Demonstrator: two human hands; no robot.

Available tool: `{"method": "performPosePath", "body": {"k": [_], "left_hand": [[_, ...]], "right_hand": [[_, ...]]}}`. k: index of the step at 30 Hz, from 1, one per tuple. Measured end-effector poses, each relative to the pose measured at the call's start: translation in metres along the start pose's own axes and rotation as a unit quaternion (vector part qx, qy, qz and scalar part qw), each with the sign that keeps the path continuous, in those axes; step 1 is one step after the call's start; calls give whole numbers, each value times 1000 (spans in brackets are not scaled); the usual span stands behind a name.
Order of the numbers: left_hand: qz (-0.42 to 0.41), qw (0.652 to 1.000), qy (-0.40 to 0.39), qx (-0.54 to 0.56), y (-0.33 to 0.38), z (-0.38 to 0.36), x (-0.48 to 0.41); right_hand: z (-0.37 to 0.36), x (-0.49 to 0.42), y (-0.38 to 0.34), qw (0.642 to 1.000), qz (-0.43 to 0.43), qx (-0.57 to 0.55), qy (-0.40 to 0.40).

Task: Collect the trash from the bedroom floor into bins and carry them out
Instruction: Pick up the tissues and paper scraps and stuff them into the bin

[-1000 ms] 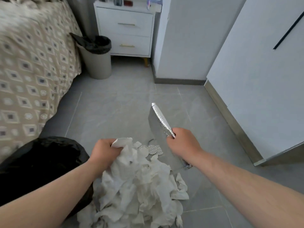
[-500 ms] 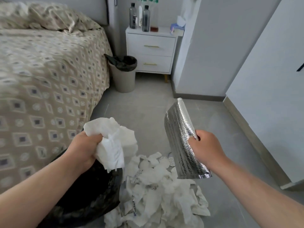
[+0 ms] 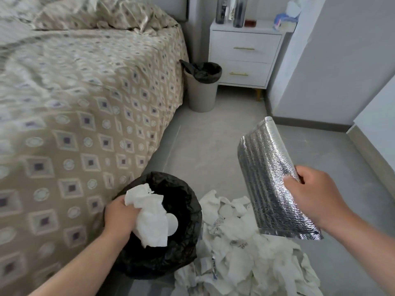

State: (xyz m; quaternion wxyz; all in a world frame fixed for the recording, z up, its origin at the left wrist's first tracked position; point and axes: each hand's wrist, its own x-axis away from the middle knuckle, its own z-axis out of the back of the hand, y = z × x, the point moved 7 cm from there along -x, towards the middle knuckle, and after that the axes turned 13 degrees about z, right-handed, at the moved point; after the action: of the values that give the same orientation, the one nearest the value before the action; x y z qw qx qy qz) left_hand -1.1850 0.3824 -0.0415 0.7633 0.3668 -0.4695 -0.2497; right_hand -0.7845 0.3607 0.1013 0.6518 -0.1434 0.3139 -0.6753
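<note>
Tissue wad (image 3: 151, 218), gripped by left hand (image 3: 119, 216), now moved over bin (image 3: 190, 221); right hand (image 3: 314, 195) grips foil pouch (image 3: 267, 174).

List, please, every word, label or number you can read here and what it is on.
No text is readable.
Bottles on the nightstand: labels too blurred.
Blue tissue box: print too blurred.
Scraps in the paper pile: dark print, too small.
Foil pouch in the right hand: no print visible.
Tissue wad in the left hand: blank.
</note>
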Motion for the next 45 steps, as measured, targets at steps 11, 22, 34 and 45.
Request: {"method": "performPosePath", "body": {"k": [11, 22, 34, 45], "left_hand": [[-162, 964, -71, -197, -7, 14, 8], [-217, 843, 60, -488, -70, 21, 3], [-221, 854, 27, -470, -99, 27, -23], [-231, 859, 62, -453, -95, 24, -19]], "right_hand": [[-6, -2, -46, 991, 15, -135, 9], [-169, -7, -91, 929, -100, -344, -87], [-305, 28, -78, 898, -221, -342, -170], [-255, -8, -80, 950, -126, -286, -9]]}}
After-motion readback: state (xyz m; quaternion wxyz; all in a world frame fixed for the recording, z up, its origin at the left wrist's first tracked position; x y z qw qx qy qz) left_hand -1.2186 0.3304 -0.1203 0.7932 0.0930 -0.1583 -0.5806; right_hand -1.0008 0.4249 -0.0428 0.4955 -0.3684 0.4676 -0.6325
